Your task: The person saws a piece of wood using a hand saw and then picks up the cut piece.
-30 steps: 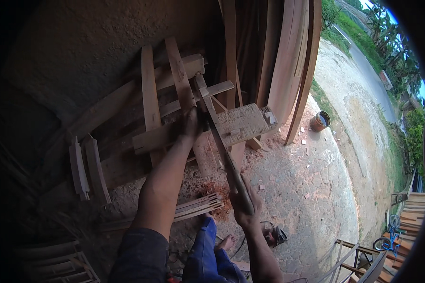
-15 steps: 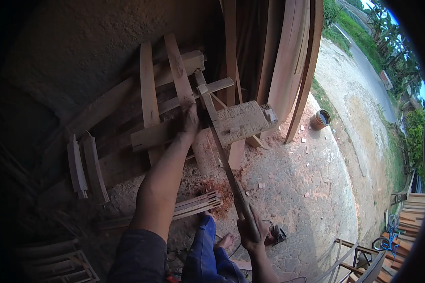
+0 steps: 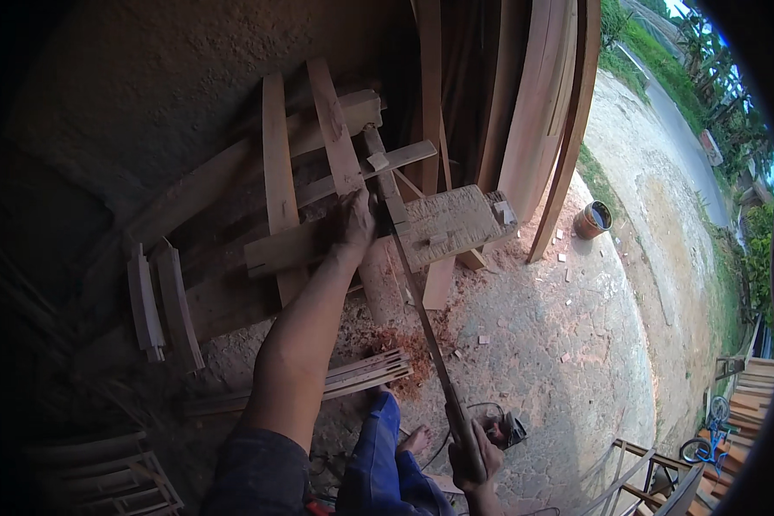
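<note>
My right hand (image 3: 476,451) is closed round the handle end of a long, narrow handsaw (image 3: 434,344), seen nearly edge-on. Its blade slants up and away to the left, its far end meeting the wood beside a thick, rough-hewn block (image 3: 451,225). My left arm reaches across to the work, where my left hand (image 3: 359,222) grips and presses on a long wooden plank (image 3: 334,129), close to the blade's far end. Shade hides some of the left fingers. Under that hand, a thick short beam (image 3: 285,249) lies crosswise.
Tall boards (image 3: 537,103) lean at the back. A bundle of slotted strips (image 3: 365,374) lies near my feet, by reddish shavings (image 3: 417,353). A tin can (image 3: 592,220) stands on the right. A dark corded tool (image 3: 512,428) sits beyond my right hand.
My right hand has drawn the handsaw back toward me, down and slightly right. My left hand stays on the plank. The whole view has shifted slightly.
</note>
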Demonstrator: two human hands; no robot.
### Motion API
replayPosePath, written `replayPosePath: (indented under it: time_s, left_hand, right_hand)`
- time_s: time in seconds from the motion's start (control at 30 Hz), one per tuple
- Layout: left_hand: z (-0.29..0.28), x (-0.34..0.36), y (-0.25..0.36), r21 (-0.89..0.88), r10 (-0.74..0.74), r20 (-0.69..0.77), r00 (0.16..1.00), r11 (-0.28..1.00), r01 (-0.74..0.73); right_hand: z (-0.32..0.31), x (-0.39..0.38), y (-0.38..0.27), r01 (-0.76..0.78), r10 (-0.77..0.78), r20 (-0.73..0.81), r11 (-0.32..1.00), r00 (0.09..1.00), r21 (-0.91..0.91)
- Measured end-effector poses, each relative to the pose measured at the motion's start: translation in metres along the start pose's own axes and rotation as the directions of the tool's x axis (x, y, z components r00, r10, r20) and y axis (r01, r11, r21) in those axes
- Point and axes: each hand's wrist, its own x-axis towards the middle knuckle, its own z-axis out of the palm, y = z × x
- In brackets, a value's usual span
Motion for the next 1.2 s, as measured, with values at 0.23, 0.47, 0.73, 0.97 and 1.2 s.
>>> replayPosePath:
  time_s: [0.23, 0.47, 0.73, 0.97, 1.2]
  left_hand:
    - [0.01, -0.002, 0.004, -0.031, 0.031, 0.027, 0.999, 0.999, -0.03]
    - [0.009, 0.001, -0.012, -0.027, 0.076, -0.059, 0.995, 0.997, -0.078]
    - [-0.008, -0.003, 0.003, -0.056, 0.049, 0.056, 0.997, 0.997, -0.046]
    - [-0.019, -0.009, 0.019, 0.004, -0.048, 0.089, 0.995, 0.999, 0.048]
    - [0.026, -0.013, -0.007, -0.095, -0.002, -0.036, 0.999, 0.995, -0.002]
  right_hand:
    - [0.082, 0.191, -0.011, -0.136, 0.141, 0.017, 0.902, 0.99, 0.41]
    - [0.023, 0.017, 0.002, -0.022, 0.022, 0.028, 1.0, 0.999, 0.004]
    - [0.074, 0.154, -0.027, -0.19, 0.176, 0.072, 0.924, 0.982, 0.333]
    - [0.073, 0.154, -0.009, -0.118, 0.11, 0.044, 0.957, 0.993, 0.264]
    - [-0.002, -0.011, 0.005, -0.114, 0.121, 0.084, 0.989, 0.989, -0.089]
